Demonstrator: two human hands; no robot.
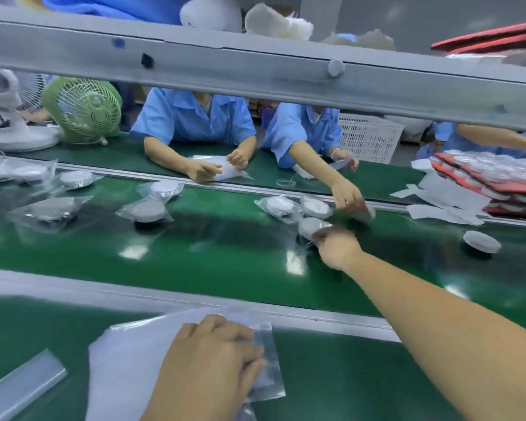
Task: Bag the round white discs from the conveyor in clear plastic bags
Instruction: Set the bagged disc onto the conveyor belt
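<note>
My right hand (336, 247) reaches out over the green conveyor belt (225, 247) and grips a round white disc (310, 226); clear plastic seems to hang around it. Another bare white disc (482, 241) lies on the belt to the right. My left hand (216, 363) rests on a stack of clear plastic bags (128, 360) on the near green table, its bent fingers pinching the top bag (269, 381) near its right edge. Several bagged discs (152, 209) lie on the belt to the left.
Across the belt, people in blue shirts handle bags; one person's hand (346, 197) reaches to bagged discs (315, 206) just beyond my right hand. Red trays of discs (498, 177) are stacked at the right. A grey beam (255, 74) crosses overhead. Fans (85, 110) stand far left.
</note>
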